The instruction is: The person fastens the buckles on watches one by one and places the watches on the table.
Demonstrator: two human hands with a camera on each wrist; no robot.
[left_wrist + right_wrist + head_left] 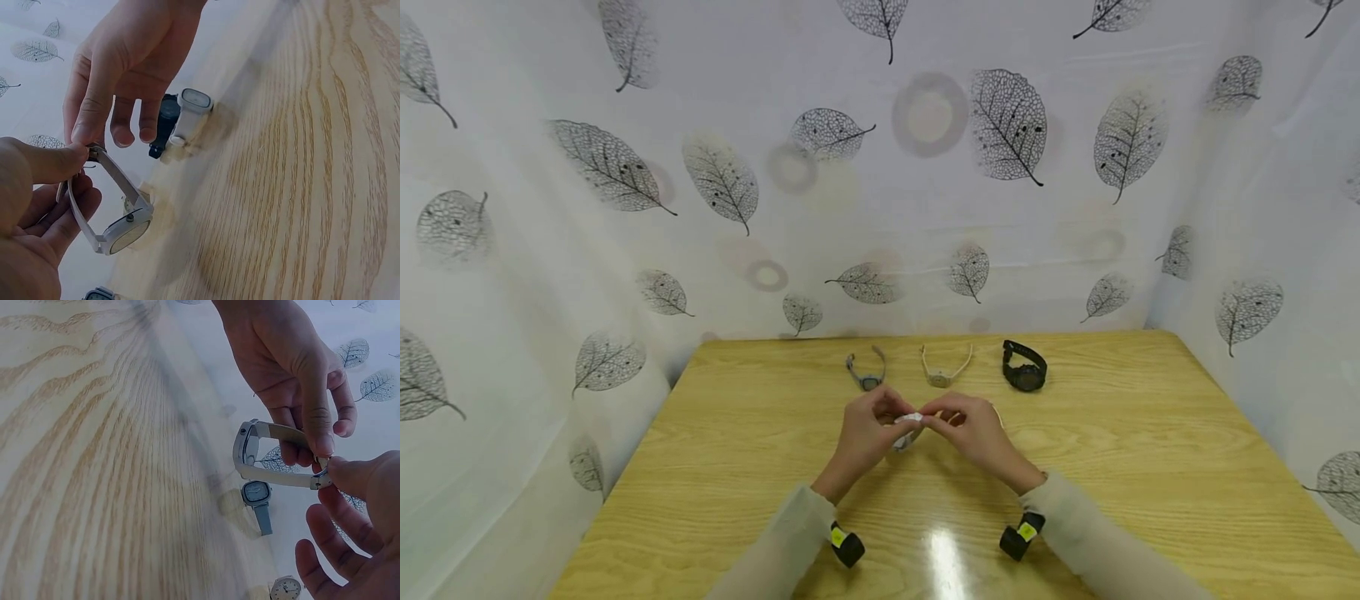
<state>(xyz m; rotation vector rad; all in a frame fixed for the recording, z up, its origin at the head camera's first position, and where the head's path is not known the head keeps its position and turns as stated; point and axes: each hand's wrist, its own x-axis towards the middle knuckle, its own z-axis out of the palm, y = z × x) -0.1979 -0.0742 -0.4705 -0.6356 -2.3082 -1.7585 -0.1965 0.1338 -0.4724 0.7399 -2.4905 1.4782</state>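
A white wristwatch [128, 236] hangs between both hands, its dial low and its two strap halves rising to meet at the fingertips. My left hand [865, 432] pinches the strap between thumb and fingers. From the other side, my right hand [976, 427] pinches the strap at the metal buckle [95, 152], its other fingers loosely bent. Seen in the right wrist view, the strap [281, 477] forms a loop closed at the fingertips, which partly cover the buckle. Both hands are above the wooden table [760, 417].
Along the table's far side lie a grey-blue watch [870, 382], a pale-strapped watch [938, 379] and a black watch [1027, 377]. Another white watch [195, 99] sits behind my right hand, mostly hidden in the head view. A leaf-patterned curtain [925, 192] surrounds the table's back and sides.
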